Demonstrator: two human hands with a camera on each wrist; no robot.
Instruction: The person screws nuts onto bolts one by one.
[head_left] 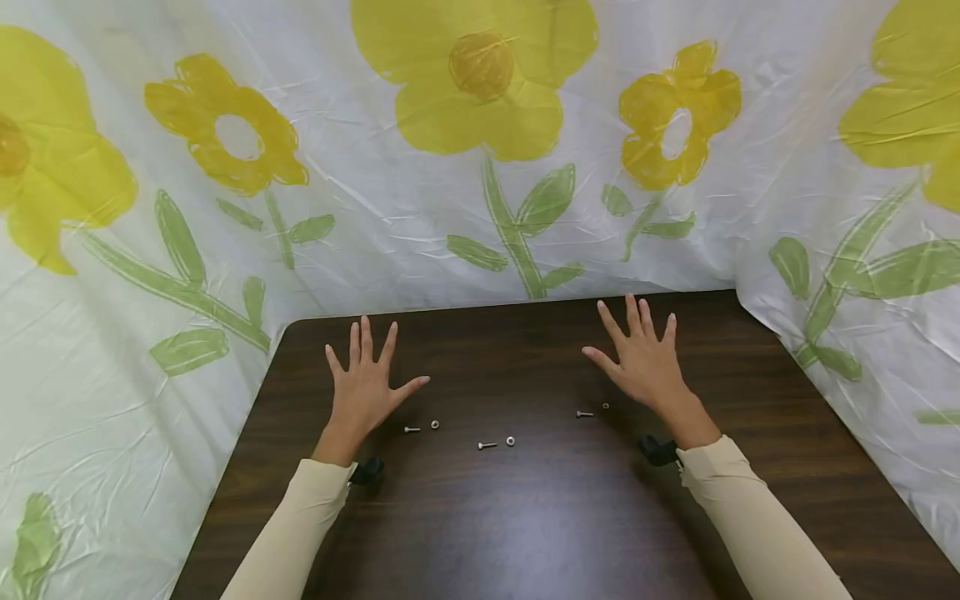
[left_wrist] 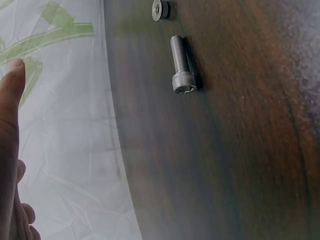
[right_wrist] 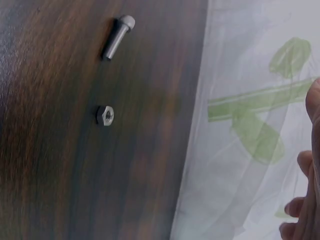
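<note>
My left hand (head_left: 363,396) is spread with straight fingers, holding nothing, at the left of the dark wooden table (head_left: 495,517). Just right of it lie a small socket-head bolt (head_left: 412,430) and a nut (head_left: 435,425); the left wrist view shows that bolt (left_wrist: 182,65) with its knurled head. On the other side my right hand (head_left: 643,364) is likewise spread and holds nothing. A thin bolt (head_left: 584,414) and a small hex nut (head_left: 606,406) lie to its left, the nut (right_wrist: 105,115) plain in the right wrist view. Between the hands are a longer bolt (head_left: 487,445) and a nut (head_left: 511,441).
A white curtain (head_left: 337,250) printed with yellow flowers hangs behind the table and along both sides. Dark wrist cameras (head_left: 367,472) sit under both cream sleeves (head_left: 757,517). Light reflects off the tabletop near the front.
</note>
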